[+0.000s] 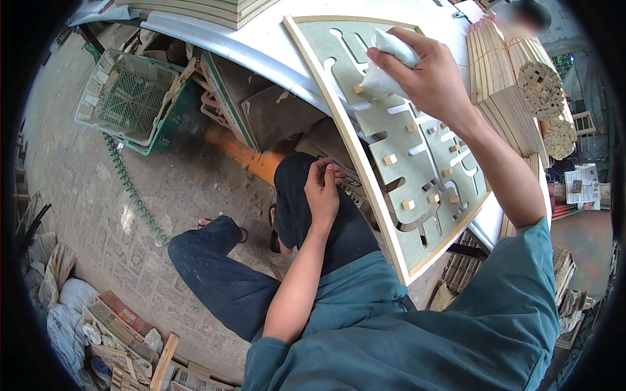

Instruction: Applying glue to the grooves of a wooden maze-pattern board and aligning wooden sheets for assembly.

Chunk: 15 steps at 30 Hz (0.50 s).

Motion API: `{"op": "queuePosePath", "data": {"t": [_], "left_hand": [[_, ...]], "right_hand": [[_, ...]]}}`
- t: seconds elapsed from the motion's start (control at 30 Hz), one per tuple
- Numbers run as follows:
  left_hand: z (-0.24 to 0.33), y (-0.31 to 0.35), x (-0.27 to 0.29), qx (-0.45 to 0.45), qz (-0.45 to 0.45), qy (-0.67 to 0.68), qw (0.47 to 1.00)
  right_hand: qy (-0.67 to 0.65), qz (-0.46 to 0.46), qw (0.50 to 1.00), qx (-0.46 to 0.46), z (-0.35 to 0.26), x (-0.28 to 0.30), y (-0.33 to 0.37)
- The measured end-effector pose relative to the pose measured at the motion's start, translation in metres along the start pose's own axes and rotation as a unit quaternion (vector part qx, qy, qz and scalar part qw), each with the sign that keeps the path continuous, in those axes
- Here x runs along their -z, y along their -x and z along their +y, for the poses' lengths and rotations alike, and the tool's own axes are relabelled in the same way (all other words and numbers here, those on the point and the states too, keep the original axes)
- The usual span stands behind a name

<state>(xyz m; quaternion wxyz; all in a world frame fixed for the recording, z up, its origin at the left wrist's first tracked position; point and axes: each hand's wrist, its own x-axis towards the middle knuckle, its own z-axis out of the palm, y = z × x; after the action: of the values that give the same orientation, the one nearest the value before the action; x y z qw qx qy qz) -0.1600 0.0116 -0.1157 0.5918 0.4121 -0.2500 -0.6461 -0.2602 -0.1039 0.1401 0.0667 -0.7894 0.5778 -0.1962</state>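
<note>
Evidently for easy reach, the framed panel (378,121) is laid overhanging the near edge of the counter (261,49); over it, a white bag (383,79) is clamped by the fingers of the right hand (433,77). Those of the left hand (322,197) are curled; whether on anything cannot be told.

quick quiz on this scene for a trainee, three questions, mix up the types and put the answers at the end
1. True or false: the right hand grips a white pouch over the framed board.

2. Where is the left hand?
a) on the framed board
b) over a dark trouser leg
c) on the white pouch

3. Fill the gap: several small wooden ____ stand on the framed board's grey-green panel.

Key: 1. True. 2. b. 3. blocks.
</note>
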Motion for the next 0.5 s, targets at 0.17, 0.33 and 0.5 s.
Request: {"op": "queuePosePath", "data": {"t": [0.17, 0.33, 0.5], "left_hand": [[0.002, 0.000, -0.001, 0.002, 0.003, -0.007, 1.000], [0.001, 0.000, 0.000, 0.002, 0.004, -0.013, 1.000], [0.001, 0.000, -0.001, 0.001, 0.002, -0.014, 1.000]], "right_hand": [[0.009, 0.004, 1.000, -0.005, 0.001, 0.001, 0.000], [-0.011, 0.037, 0.999, 0.025, 0.004, -0.006, 0.001], [-0.018, 0.070, 0.995, 0.062, 0.009, 0.001, -0.002]]}}
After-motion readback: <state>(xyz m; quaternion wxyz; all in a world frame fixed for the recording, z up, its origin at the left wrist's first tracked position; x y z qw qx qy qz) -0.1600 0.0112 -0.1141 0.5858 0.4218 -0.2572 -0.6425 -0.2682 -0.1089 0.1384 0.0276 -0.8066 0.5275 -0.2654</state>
